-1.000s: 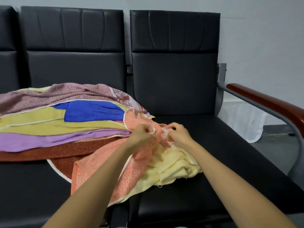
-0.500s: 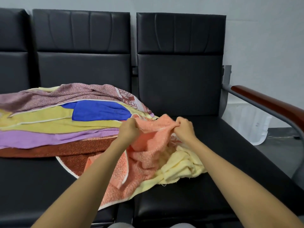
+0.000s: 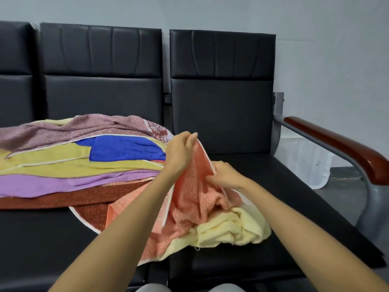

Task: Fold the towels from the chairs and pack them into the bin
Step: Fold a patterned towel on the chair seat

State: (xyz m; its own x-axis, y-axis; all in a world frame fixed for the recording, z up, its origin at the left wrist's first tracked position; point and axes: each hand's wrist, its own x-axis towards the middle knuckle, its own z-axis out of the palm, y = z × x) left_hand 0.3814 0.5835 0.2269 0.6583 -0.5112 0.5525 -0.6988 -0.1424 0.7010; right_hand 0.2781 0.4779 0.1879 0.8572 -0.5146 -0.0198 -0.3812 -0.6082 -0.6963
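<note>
Left chair (image 3: pixel 31 239) seat: towel pile (image 3: pixel 63 163), stacked flat. Seat join: orange towel (image 3: pixel 193 199), one corner raised, pinched in my left hand (image 3: pixel 180 153); my right hand (image 3: pixel 226 175) grips its edge just below. Right chair (image 3: pixel 294 207) seat, front-left corner: crumpled yellow towel (image 3: pixel 231 228), partly under the orange one.

towel pile (image 3: pixel 63 165) cut off at left, white bin (image 3: pixel 303 163) partly behind chair (image 3: pixel 221 112)

Two hands lift an orange towel (image 3: pixel 195 186) from a heap on black chairs (image 3: pixel 221 114). The left hand (image 3: pixel 180 151) pinches its raised corner. The right hand (image 3: pixel 226 174) grips the edge lower down.
</note>
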